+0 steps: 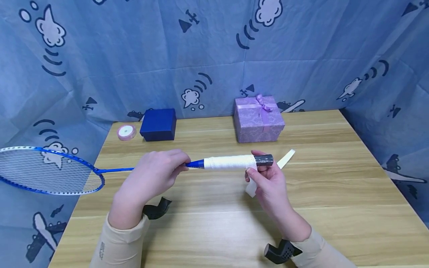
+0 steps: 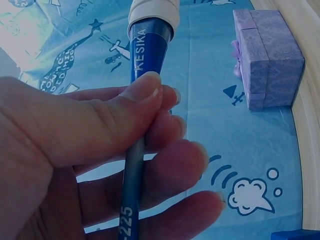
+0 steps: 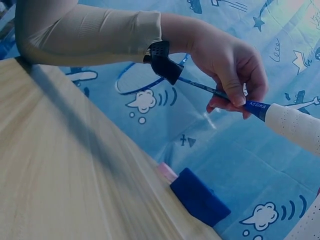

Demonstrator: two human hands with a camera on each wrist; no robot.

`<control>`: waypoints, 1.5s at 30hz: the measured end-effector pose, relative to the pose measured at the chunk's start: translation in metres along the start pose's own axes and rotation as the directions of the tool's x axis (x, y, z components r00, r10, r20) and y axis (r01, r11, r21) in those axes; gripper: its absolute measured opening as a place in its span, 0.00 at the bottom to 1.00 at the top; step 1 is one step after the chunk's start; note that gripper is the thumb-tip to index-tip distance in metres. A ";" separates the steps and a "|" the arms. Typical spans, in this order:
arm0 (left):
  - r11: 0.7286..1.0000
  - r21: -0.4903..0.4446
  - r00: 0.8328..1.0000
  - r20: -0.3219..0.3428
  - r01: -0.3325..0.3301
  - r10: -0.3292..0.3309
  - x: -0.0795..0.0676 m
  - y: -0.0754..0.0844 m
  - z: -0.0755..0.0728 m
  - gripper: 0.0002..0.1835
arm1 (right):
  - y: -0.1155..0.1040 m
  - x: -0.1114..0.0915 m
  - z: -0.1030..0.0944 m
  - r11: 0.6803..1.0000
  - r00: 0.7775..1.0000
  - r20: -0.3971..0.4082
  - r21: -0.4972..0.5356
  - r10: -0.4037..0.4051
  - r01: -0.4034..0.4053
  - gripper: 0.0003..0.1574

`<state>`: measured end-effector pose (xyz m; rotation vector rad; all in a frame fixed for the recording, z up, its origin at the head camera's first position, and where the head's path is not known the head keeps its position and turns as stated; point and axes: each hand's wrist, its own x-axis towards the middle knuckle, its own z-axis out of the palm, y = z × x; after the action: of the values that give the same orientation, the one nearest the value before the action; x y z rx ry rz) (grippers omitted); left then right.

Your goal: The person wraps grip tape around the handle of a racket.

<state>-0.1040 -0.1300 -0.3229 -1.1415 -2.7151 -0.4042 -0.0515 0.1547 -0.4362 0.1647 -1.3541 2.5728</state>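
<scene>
"Racket [image 1: 117,170], blue-and-white w/ a slim shaft and strung oval head: where's it at?"

"Up off the pale wood-grain tabletop [image 1: 201,230], btwn both hands, roughly level, head out to the left."

"How's the left hand [image 1: 154,169] got it?"

"Thumb + forefinger pinch the shaft right by the glossy blue cone [image 1: 195,164] marked KESIKA; other fingers [image 2: 177,165] curve loosely behind. Prob. held there so the handle sticks out free and the shaft can roll a bit, imo."

"And the right hand [image 1: 269,184]?"

"Gripping: thumb in front, fingers behind, pinching white perforated wrap tape [image 1: 229,162] nr the bare shiny black butt end [image 1: 264,160]. Prob. keeps the wrap snug. Exact contact's part hidden, tho."

"Loose bits?"

"Off-white flat strip [image 1: 286,159] pokes out past that hand, + a pale tape end [image 1: 251,189] hangs below the handle. Can't tell if they're one pc."

"Other stuff?"

"Back edge: dark-blue rectangular box [image 1: 158,124], round pink-and-white spool [image 1: 126,131] just left of it, lilac patterned gift box [image 1: 259,119] w/ ribbon bow further right. Prob. parked there to stay out of the hands' way, since the racket's long and needs elbow room."
</scene>
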 end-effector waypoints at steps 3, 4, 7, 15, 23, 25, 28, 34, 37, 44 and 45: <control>1.000 -0.005 1.000 0.003 -0.001 0.001 0.000 0.000 0.000 0.06 | 0.000 0.000 0.000 1.000 1.000 -0.001 -0.003 -0.008 0.008 0.29; 1.000 -0.009 1.000 0.007 0.002 -0.002 0.000 0.000 0.000 0.06 | 0.000 -0.001 0.000 1.000 1.000 -0.001 -0.003 -0.008 0.008 0.29; 1.000 -0.014 1.000 0.023 0.007 -0.007 0.000 0.000 -0.001 0.06 | 0.000 -0.002 0.000 1.000 1.000 0.000 -0.007 -0.003 0.003 0.26; 0.999 -0.034 0.997 0.074 0.019 -0.016 0.001 0.001 -0.002 0.06 | 0.002 -0.003 0.000 1.000 1.000 -0.018 -0.013 -0.004 0.003 0.21; 1.000 -0.026 0.999 0.048 0.002 -0.001 0.002 0.002 0.001 0.07 | 0.003 -0.003 0.001 0.999 0.998 -0.062 -0.050 0.016 -0.019 0.19; 1.000 -0.025 0.999 0.044 -0.010 0.011 0.002 0.003 0.002 0.08 | 0.003 -0.003 0.001 0.999 0.998 -0.059 -0.045 0.018 -0.020 0.18; 0.999 -0.025 0.999 0.046 -0.022 0.024 0.001 0.003 0.002 0.09 | 0.003 -0.003 0.000 1.000 0.999 -0.032 -0.020 0.016 -0.017 0.18; 0.999 -0.030 0.999 0.041 -0.032 0.033 0.001 0.003 0.002 0.10 | 0.003 -0.003 -0.001 1.000 1.000 0.010 0.008 0.007 -0.008 0.19; 0.999 -0.028 0.999 0.036 -0.035 0.036 0.000 0.003 0.002 0.09 | 0.002 -0.003 0.000 1.000 1.000 0.012 0.013 -0.002 0.002 0.18; 0.999 -0.003 0.999 0.018 -0.041 0.041 -0.001 0.002 0.001 0.07 | 0.002 -0.003 0.000 1.000 1.000 0.004 0.005 -0.020 0.020 0.19; 0.999 0.000 0.999 0.020 -0.039 0.039 -0.001 0.002 0.001 0.07 | 0.002 -0.003 0.000 1.000 1.000 -0.002 -0.001 -0.018 0.018 0.19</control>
<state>-0.1022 -0.1290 -0.3232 -1.2022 -2.7052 -0.3893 -0.0488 0.1529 -0.4384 0.1729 -1.3473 2.5564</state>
